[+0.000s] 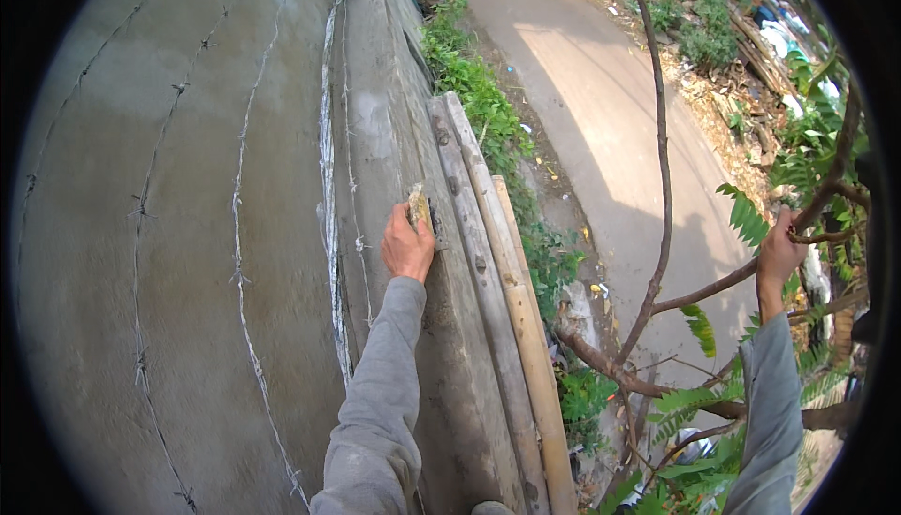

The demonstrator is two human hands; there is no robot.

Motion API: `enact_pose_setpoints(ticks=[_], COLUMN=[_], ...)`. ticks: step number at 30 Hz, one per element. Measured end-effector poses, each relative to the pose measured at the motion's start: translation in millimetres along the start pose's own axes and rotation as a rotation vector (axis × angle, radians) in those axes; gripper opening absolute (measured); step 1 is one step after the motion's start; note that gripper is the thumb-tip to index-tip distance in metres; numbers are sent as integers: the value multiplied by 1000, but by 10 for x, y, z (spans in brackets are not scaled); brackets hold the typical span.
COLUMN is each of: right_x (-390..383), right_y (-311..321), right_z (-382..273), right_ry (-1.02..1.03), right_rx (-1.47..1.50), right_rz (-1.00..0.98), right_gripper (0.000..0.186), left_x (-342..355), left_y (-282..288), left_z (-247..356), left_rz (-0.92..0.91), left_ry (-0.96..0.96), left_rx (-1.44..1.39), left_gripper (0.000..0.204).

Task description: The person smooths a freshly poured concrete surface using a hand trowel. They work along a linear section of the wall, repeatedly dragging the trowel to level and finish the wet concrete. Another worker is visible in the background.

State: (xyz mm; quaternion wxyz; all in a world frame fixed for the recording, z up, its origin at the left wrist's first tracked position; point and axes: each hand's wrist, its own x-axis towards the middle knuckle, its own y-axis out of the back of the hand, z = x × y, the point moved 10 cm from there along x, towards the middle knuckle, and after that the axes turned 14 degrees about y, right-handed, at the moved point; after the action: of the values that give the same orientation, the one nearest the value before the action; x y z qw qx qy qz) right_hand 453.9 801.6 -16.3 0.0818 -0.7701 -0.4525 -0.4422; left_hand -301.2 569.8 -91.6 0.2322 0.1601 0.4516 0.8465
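Observation:
My left hand [406, 245], in a grey sleeve, is closed on a pale yellowish piece [420, 204], possibly a sponge or block, against the rough concrete ledge [443, 337] at centre; its exact nature is unclear. Just left of it run strands of barbed wire [239, 234] and a bundle of silvery wire [330, 224]. On the right, my right hand [782, 248] grips a brown tree branch [817, 200].
Weathered planks and bamboo poles [526, 351] lie along the ledge's right side. A grey wall surface [188, 280] fills the left. Below are a paved path [610, 102] with green weeds [483, 102] and scattered rubbish [779, 37]. Leafy branches [657, 309] reach across the right.

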Motion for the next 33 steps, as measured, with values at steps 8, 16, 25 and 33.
enact_pose_setpoints(ticks=[8, 16, 25, 33], right_x=[48, -36, 123, 187], right_y=[2, -27, 78, -17], right_z=[189, 895, 1091, 1234], right_ry=[-79, -523, -212, -473], right_rx=[132, 922, 330, 768], right_rz=[-61, 169, -6, -24], right_gripper=[14, 8, 11, 16], left_x=[90, -1115, -1615, 57], left_y=[-265, 103, 571, 25], left_z=[-54, -536, -430, -99], left_rz=[-76, -106, -23, -112], left_ry=[-2, -26, 15, 73], left_rx=[259, 197, 10, 186], left_gripper=[54, 54, 49, 45])
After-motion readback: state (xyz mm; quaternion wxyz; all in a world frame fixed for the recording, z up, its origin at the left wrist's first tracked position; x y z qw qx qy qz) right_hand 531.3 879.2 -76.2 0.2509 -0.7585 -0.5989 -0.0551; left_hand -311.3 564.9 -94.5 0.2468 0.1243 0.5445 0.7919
